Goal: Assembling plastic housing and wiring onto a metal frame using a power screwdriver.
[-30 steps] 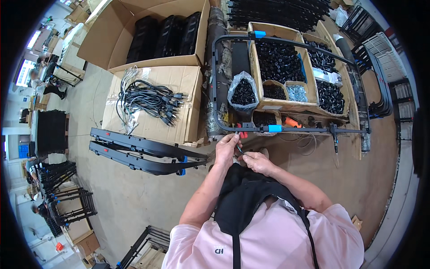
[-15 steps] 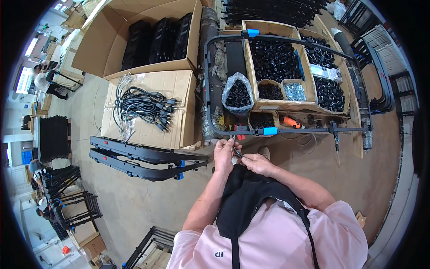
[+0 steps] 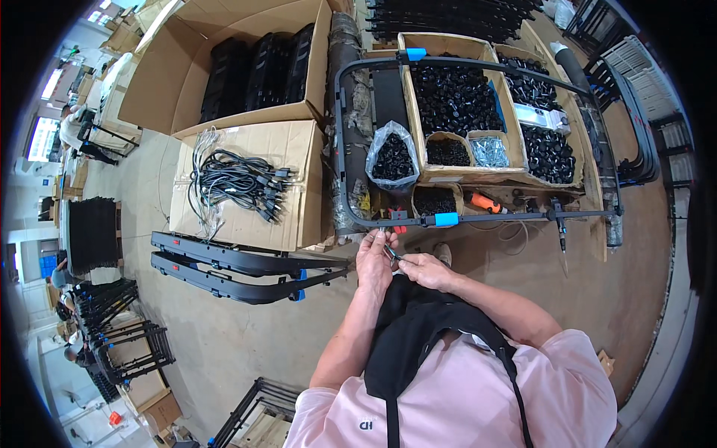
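Close in front of my body, my left hand [image 3: 373, 263] is closed, its fingertips just below the near rail of a black rounded frame [image 3: 403, 222]. A thin dark cord-like piece [image 3: 393, 254] runs from my left fingers to my right hand [image 3: 426, 270], which pinches its other end. The small part at my left fingertips is too small to make out. Blue clips [image 3: 446, 219] sit on the frame's rails. A red piece [image 3: 399, 228] shows at the near rail, beside my left hand.
Under the frame stand a wooden bin [image 3: 455, 175] of black knobs and screws, and a bag [image 3: 392, 157] of black parts. An orange-handled tool [image 3: 485, 201] lies nearby. Left are a cardboard box [image 3: 299, 224] bearing bundled black cables [image 3: 231, 179], and black curved rails [image 3: 216, 276].
The dark piece between my hands is tilted a little differently and shows more. Both hands stay closed in nearly the same place. The whole view has shifted slightly.
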Tool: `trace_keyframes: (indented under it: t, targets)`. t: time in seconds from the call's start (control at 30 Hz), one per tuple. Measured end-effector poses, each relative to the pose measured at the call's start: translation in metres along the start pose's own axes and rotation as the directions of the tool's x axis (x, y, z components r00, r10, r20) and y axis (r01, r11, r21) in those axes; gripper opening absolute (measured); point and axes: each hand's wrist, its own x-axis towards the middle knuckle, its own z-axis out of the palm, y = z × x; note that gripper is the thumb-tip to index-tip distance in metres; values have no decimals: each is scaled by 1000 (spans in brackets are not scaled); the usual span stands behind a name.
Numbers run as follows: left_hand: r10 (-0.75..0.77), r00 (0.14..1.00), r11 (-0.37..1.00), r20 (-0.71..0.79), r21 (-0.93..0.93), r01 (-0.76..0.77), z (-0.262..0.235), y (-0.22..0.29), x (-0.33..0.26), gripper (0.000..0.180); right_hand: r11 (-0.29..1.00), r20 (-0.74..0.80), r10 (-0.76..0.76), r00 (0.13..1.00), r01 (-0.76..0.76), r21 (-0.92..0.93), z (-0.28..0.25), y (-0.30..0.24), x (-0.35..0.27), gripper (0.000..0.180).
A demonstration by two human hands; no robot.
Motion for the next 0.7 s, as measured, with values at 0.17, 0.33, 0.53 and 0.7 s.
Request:
trace_keyframes:
  t: [0.17,0.33,0.53,0.7]
  targets:
    - [29,999,994,-21,110,-26,6,-6,7,15,997,-85,-72,994,69,-47,-1,6,7,36]
    - [154,986,930,67,326,-168,-23,-7,11,20,987,-116,-37,993,55,152,3,-22,5,35]
    - [344,939,819,-13,494,-293,-26,-5,-18,24,949,-90,-21,996,48,312,8,-28,32,32]
    - [135,991,675,-12,733,-83,-62,-8,-48,35,900,-29,54,998,-36,434,19,-34,35,30]
